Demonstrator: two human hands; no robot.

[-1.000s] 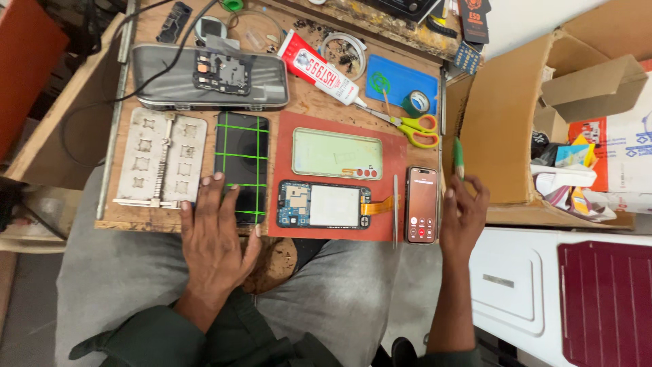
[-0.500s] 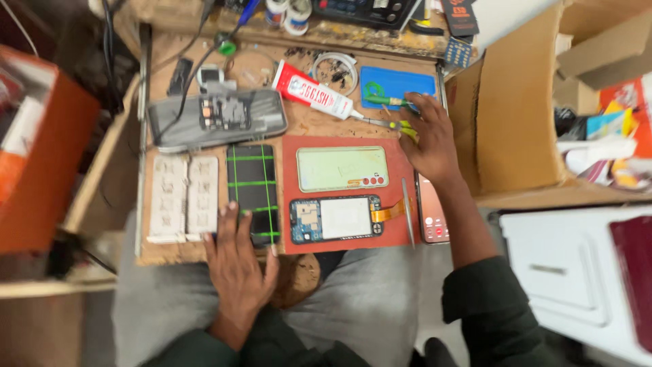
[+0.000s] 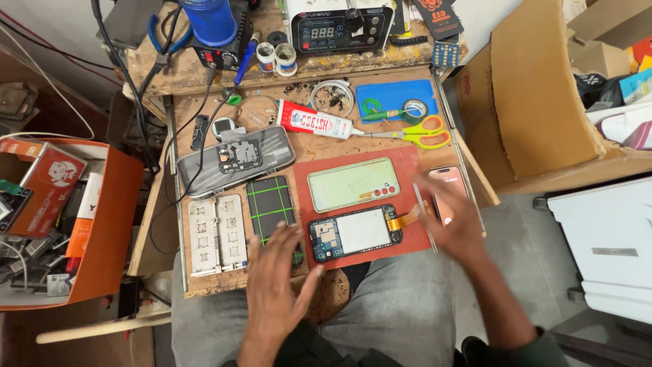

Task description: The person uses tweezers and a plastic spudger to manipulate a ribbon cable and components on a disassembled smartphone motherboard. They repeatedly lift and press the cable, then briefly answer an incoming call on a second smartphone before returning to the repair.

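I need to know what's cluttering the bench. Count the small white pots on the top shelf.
2. One white pot and a second white pot stand side by side, just left of the grey control box. Others may be hidden.

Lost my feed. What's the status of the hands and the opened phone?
Both hands empty: left hand on dark green-lined mat, right hand blurred by opened phone. Tweezers beside right hand.
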